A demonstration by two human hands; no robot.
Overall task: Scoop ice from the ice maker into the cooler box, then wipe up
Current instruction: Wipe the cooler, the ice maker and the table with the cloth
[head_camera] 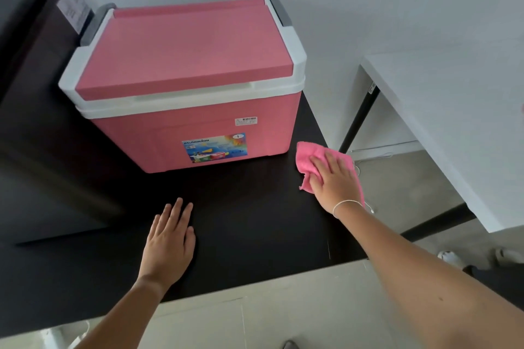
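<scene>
A pink cooler box (187, 110) with a white rim and grey handles stands on the black table (255, 221), its pink lid shut. My right hand (334, 181) lies flat on a pink cloth (309, 157), pressing it to the tabletop near the table's right edge, just right of the cooler's front corner. My left hand (170, 244) rests palm down on the table in front of the cooler, fingers apart, holding nothing. A dark appliance (37, 110) fills the left side; it is blurred and I cannot tell its details.
A white table (442, 127) with black legs stands to the right, across a gap of grey floor. A white wall runs behind the cooler. Footwear lies on the floor at the lower right (453, 258).
</scene>
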